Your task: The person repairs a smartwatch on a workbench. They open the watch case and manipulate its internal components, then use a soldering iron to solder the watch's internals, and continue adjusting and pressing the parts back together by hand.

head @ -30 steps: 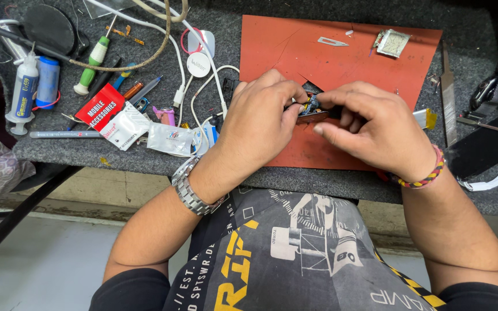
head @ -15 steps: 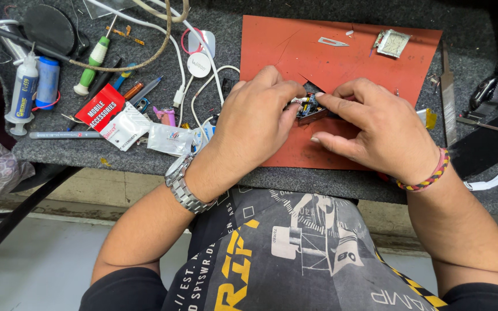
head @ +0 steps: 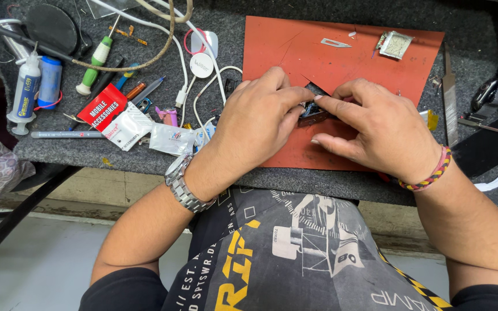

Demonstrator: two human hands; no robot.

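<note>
My left hand (head: 257, 124) and right hand (head: 376, 129) meet over the orange mat (head: 341, 63), fingertips pinched onto a small dark component (head: 313, 113) that lies flat between them. It sits at three o'clock from my left fingertips and nine o'clock from my right ones, touching both; neither hand is nearer. Its long axis seems to run roughly nine to three, though my fingers hide most of it. The mat rests on a grey felt-covered bench (head: 468, 46). At nine to ten o'clock from my hands lie a green-handled screwdriver (head: 95, 60), a white syringe tube (head: 24, 92), white cables (head: 203, 86) and small packets (head: 116, 115); a scalpel blade (head: 335, 42) lies on the mat at twelve. Bare floor (head: 36, 265) shows below the bench.
</note>
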